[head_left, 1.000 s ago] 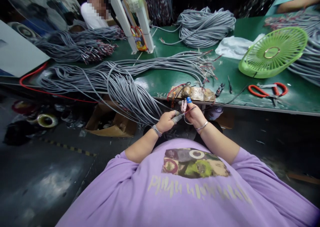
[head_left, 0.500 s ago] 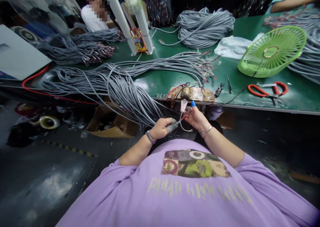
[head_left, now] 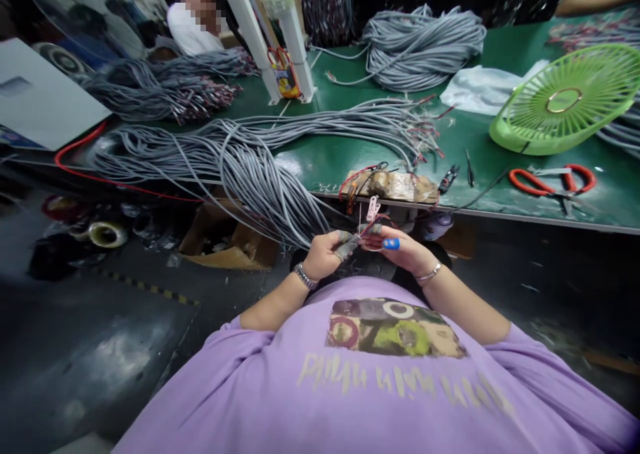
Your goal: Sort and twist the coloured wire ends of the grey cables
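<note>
My left hand [head_left: 323,257], with grey coverings on its thumb and finger, pinches the end of a grey cable just below the table's front edge. Close beside it, my right hand [head_left: 407,253], with a blue cap on one finger, is closed on thin red and dark wires [head_left: 376,221] at that cable's end. A pale pink clip [head_left: 373,207] shows just above the fingers; what it is attached to I cannot make out. From the left, a thick bundle of grey cables [head_left: 270,181] hangs off the table toward my left hand.
On the green table [head_left: 345,147] sit a taped block with wires [head_left: 400,186], small cutters [head_left: 449,179], a thin dark tool [head_left: 469,167], orange-handled scissors [head_left: 553,181] and a green fan [head_left: 565,101]. Coiled grey cable [head_left: 425,47] lies farther back. A cardboard box [head_left: 227,251] stands below. Other people sit opposite.
My right hand has turned over and come closer to my left hand, its blue-capped finger now lower. The pink clip has tilted. The whole view has shifted slightly.
</note>
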A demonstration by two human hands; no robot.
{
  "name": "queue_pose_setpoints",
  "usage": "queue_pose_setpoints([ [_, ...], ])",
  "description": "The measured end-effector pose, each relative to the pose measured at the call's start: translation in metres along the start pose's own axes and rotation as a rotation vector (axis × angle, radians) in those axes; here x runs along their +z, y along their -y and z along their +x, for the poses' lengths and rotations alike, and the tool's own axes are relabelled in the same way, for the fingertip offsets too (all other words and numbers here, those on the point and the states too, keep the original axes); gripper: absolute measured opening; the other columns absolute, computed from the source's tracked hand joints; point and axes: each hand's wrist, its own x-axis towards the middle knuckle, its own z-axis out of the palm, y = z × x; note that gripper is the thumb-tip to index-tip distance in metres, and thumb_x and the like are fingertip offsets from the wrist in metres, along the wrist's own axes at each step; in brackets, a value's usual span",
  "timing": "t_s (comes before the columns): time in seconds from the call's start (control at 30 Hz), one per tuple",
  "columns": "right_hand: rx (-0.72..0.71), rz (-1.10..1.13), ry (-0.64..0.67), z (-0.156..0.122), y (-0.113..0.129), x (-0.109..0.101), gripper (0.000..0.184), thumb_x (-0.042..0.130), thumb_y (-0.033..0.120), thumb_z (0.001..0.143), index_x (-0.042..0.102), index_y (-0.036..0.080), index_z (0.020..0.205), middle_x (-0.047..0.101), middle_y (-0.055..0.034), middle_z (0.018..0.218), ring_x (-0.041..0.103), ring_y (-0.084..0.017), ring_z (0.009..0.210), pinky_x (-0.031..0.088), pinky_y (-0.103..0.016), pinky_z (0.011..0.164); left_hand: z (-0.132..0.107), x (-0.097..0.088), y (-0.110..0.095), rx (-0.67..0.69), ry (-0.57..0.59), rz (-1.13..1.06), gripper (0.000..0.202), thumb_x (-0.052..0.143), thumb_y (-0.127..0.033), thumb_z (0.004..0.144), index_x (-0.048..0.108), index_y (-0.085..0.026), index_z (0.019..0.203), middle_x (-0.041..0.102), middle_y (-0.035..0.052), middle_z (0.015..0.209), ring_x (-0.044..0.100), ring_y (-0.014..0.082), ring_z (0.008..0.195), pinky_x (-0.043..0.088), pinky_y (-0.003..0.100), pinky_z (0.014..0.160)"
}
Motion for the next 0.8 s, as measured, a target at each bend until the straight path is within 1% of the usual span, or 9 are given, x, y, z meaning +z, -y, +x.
queue_pose_setpoints([
  [0.07,-0.051,-0.183,-0.011,-0.006,0.003,0.008,0.053,0.075,0.053,0.071,0.069,0.018,0.11,0.071,-0.0096,0.107,0.065,-0.024,0.102,0.048,-0.037,0.094,0.0,0.001,0.001,0.059,-0.012,0.107,0.027,0.062,-0.04,0.087,0.071,-0.015,0.094,0.073,0.005,0.081,0.064,0.0122,0.068,0.053,0.023,0.066],
  [0.2,-0.182,-0.717,-0.198,-0.01,0.012,0.021,0.03,0.068,0.048,0.082,0.07,0.019,0.089,0.069,-0.0043,0.083,0.061,-0.019,0.077,0.049,-0.032,0.075,0.0,0.002,0.001,0.117,-0.014,0.255,0.022,0.062,-0.036,0.086,0.071,-0.018,0.094,0.074,0.0062,0.085,0.067,0.0156,0.074,0.053,0.025,0.071],
  [0.27,-0.265,-0.955,-0.205,-0.011,0.017,0.022,0.028,0.061,0.044,0.088,0.069,0.018,0.08,0.065,-0.0044,0.074,0.056,-0.018,0.069,0.045,-0.031,0.069,0.004,-0.002,-0.001,0.105,0.058,0.233,0.025,0.061,-0.039,0.087,0.069,-0.017,0.096,0.073,0.0064,0.086,0.067,0.0157,0.075,0.053,0.026,0.072],
  [0.33,-0.37,-1.133,-0.14,-0.013,0.022,0.023,0.027,0.056,0.039,0.092,0.067,0.018,0.079,0.065,-0.0064,0.075,0.056,-0.019,0.071,0.045,-0.032,0.07,0.011,-0.009,-0.006,0.064,0.27,0.13,0.032,0.056,-0.045,0.091,0.067,-0.016,0.098,0.072,0.0063,0.086,0.066,0.0143,0.072,0.053,0.025,0.069],
  [0.43,-0.525,-1.314,-0.003,-0.016,0.028,0.025,0.022,0.053,0.032,0.093,0.067,0.019,0.084,0.068,-0.0103,0.085,0.059,-0.021,0.079,0.045,-0.035,0.076,0.025,-0.023,-0.014,-0.044,0.686,-0.099,0.046,0.047,-0.056,0.094,0.065,-0.015,0.098,0.073,0.009,0.089,0.067,0.0126,0.068,0.052,0.022,0.062],
  [0.53,-0.576,-1.402,0.094,-0.017,0.032,0.026,0.023,0.049,0.032,0.094,0.066,0.019,0.086,0.068,-0.0116,0.088,0.059,-0.02,0.079,0.045,-0.033,0.074,0.036,-0.033,-0.019,-0.148,0.897,-0.235,0.051,0.049,-0.061,0.091,0.066,-0.013,0.086,0.073,0.0111,0.079,0.065,0.0124,0.057,0.051,0.022,0.054],
  [0.6,-0.526,-1.425,0.114,-0.016,0.034,0.02,0.024,0.048,0.032,0.095,0.066,0.018,0.089,0.067,-0.0109,0.085,0.058,-0.02,0.078,0.045,-0.032,0.072,0.04,-0.037,-0.022,-0.146,0.89,-0.234,0.05,0.054,-0.06,0.089,0.067,-0.012,0.082,0.071,0.0096,0.069,0.062,0.012,0.05,0.05,0.022,0.05],
  [0.7,-0.307,-1.422,0.065,-0.017,0.036,-0.003,0.02,0.053,0.032,0.09,0.066,0.019,0.084,0.067,-0.0082,0.079,0.058,-0.019,0.073,0.042,-0.03,0.068,0.041,-0.042,-0.025,0.006,0.781,-0.125,0.046,0.056,-0.055,0.09,0.07,-0.011,0.085,0.07,0.0084,0.068,0.062,0.0113,0.052,0.049,0.02,0.051],
  [0.8,-0.06,-1.3,-0.155,-0.017,0.033,-0.03,0.024,0.065,0.039,0.082,0.063,0.019,0.07,0.064,-0.0054,0.068,0.058,-0.018,0.066,0.041,-0.029,0.064,0.041,-0.046,-0.026,0.289,0.517,0.136,0.04,0.053,-0.048,0.093,0.072,-0.013,0.087,0.071,0.0079,0.072,0.065,0.0118,0.062,0.05,0.021,0.061],
])
